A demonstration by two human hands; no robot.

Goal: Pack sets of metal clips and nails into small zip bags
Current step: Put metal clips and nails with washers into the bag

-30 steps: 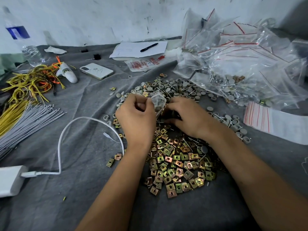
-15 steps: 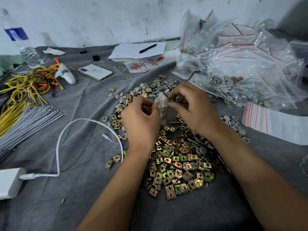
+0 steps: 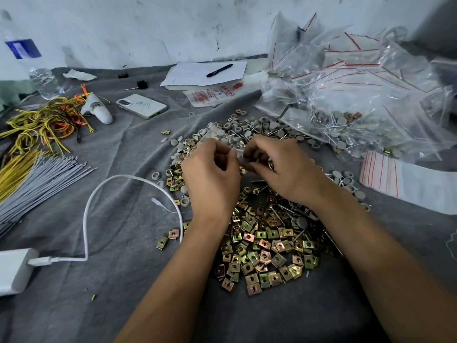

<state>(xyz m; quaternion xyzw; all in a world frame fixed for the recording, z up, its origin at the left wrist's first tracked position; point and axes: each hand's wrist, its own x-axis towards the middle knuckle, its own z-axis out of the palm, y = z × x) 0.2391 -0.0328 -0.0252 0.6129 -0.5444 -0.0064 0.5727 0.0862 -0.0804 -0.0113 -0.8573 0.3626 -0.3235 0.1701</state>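
A small clear zip bag [image 3: 238,152] is held between my two hands above the parts heap. My left hand [image 3: 210,174] pinches its left side, and my right hand [image 3: 284,167] pinches its right side with curled fingers. What the bag holds is hidden by my fingers. Below my wrists lies a pile of square gold and green metal clips [image 3: 267,246]. Grey-capped nails [image 3: 259,127] are scattered beyond my hands. A stack of empty zip bags with red stripes [image 3: 385,174] lies flat at the right.
A heap of filled clear bags [image 3: 358,95] fills the back right. A phone [image 3: 142,105], paper with a pen [image 3: 219,70], a water bottle [image 3: 37,70], yellow wires [image 3: 37,125] and grey rods [image 3: 42,179] lie at the left. A white charger [image 3: 14,271] and cable [image 3: 103,194] lie near left.
Both hands rose from the clip pile with the bag. They moved away from me and now hold the bag higher, drawn closer around it.
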